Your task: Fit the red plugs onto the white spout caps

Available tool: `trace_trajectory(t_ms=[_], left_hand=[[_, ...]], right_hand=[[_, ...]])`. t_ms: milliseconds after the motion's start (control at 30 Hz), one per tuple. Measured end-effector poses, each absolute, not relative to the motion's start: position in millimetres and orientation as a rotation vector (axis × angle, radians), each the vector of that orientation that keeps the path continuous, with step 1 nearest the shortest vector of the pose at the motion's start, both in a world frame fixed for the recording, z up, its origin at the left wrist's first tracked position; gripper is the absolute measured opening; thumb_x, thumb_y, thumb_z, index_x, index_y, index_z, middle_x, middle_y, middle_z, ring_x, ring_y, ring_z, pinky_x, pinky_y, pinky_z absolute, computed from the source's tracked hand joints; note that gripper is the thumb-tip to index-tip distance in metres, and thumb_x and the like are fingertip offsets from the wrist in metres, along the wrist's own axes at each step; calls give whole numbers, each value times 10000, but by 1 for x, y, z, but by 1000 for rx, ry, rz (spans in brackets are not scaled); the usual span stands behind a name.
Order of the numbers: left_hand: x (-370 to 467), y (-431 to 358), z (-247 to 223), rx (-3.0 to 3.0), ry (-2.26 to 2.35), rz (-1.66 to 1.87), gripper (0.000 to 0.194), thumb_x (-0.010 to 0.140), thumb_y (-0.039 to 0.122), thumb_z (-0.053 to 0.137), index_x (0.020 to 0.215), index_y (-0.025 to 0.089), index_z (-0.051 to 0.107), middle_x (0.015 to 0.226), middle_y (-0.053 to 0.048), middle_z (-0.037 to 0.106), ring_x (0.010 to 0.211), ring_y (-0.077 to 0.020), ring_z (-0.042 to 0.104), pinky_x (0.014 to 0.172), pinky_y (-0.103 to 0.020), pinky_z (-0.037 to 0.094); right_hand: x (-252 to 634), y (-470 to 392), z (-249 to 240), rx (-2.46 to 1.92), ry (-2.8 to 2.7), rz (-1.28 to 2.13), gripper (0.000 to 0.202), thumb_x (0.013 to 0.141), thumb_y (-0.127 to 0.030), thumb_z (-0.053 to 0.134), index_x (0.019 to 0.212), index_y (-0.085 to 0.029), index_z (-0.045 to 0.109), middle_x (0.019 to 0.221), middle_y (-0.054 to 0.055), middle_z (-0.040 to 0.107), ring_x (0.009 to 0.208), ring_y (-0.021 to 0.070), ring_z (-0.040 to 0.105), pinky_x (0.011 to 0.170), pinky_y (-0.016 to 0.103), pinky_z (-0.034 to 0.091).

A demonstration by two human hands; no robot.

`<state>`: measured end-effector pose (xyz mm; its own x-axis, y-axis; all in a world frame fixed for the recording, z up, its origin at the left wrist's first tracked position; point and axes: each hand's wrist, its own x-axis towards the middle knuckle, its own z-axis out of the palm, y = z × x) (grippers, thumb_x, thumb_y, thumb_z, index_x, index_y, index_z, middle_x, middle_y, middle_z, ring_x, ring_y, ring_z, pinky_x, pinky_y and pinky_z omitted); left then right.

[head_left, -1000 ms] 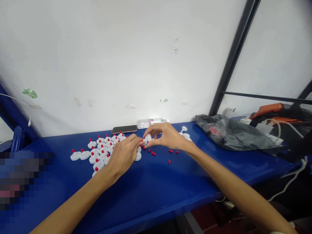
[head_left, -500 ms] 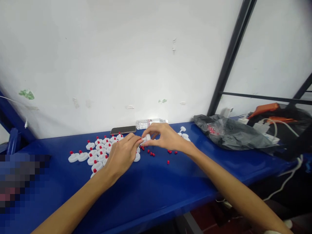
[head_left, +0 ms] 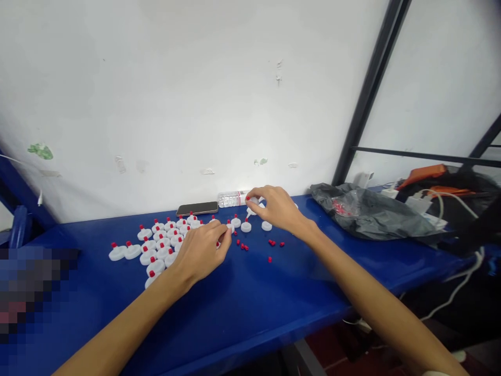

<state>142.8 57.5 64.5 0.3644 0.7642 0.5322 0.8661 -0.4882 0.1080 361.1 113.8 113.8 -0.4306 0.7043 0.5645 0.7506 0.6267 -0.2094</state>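
Observation:
My right hand (head_left: 274, 208) pinches a white nozzle cap (head_left: 255, 200) with a red tip, above the table and in front of the water bottle. Just beneath its fingers is a white nozzle piece (head_left: 251, 210), partly hidden. My left hand (head_left: 203, 249) is lower and to the left, its thumb and forefinger curled together; whatever lies between them is hidden. Beside its fingertips stand several red-tipped nozzle caps (head_left: 246, 226). Many more red-tipped white caps (head_left: 156, 267) stand in rows left of this hand, some covered by it. Several small loose red tips (head_left: 270, 259) lie to its right.
Along the wall lie a phone (head_left: 197, 209) and a clear water bottle (head_left: 228, 199). At the right, a grey plastic bag (head_left: 376, 214) holds red pieces. White cables (head_left: 456, 295) hang past the right end of the blue table (head_left: 250, 308).
My hands have parted. The right hand has moved right and up with a red-tipped white cap; the left stays nearly in place, its fingertips lower. Caps behind the hands now show.

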Motion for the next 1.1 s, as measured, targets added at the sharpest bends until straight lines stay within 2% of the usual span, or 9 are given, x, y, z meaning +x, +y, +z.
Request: trace_trajectory(t_ms=[133,300,433,600,867,1000,1100], left_hand=[[143,59,62,-2478,-1485,-699,316,986,292,428,777,192,643,779,-28,654,675,-168,614,591,-286,363],[143,59,63,-2490,-1496,-658,325,984,275,420,779,179,653,792,-45,685,733,-187,657,636,-292,408],[144,57,64,-2472,-1504,-572,330,987,277,405,805,178,661,801,-50,695,746,-199,668,633,-295,410],[147,54,62,-2555,-1404,-510,287,994,265,408,1025,220,689,932,-35,710,811,-201,680,635,-299,425],[156,49,47,-2685,-1283,-282,389,1022,308,355,1298,200,607,1131,-85,699,877,-241,699,699,-352,506],[158,50,43,-2680,-1323,-248,422,1030,312,326,1329,178,592,1180,-106,695,927,-263,704,751,-385,531],[158,50,45,-2696,-1320,-226,417,1032,312,323,1298,190,620,1130,-97,708,908,-259,706,742,-380,534]], right_hand=[[365,123,107,-1220,-2174,-21,174,921,-323,572,1031,-216,655,994,40,756,908,210,677,771,298,441],[367,137,95,-1242,-2176,-82,170,905,-331,605,960,-194,688,1003,70,746,938,220,670,751,298,441],[369,148,85,-1347,-2203,-54,120,880,-299,653,920,-197,703,959,52,760,894,208,691,719,281,455],[368,153,78,-1385,-2244,-7,68,849,-240,689,913,-217,693,904,20,773,854,194,711,699,262,458],[366,154,72,-1405,-2294,20,109,836,-213,702,944,-213,682,917,27,783,871,204,723,704,258,458],[366,152,75,-1394,-2317,28,172,837,-289,725,989,-221,684,894,15,780,859,201,716,699,256,452],[370,147,88,-1408,-2262,-38,181,910,-350,629,1017,-216,687,912,30,776,848,206,706,710,274,450]])
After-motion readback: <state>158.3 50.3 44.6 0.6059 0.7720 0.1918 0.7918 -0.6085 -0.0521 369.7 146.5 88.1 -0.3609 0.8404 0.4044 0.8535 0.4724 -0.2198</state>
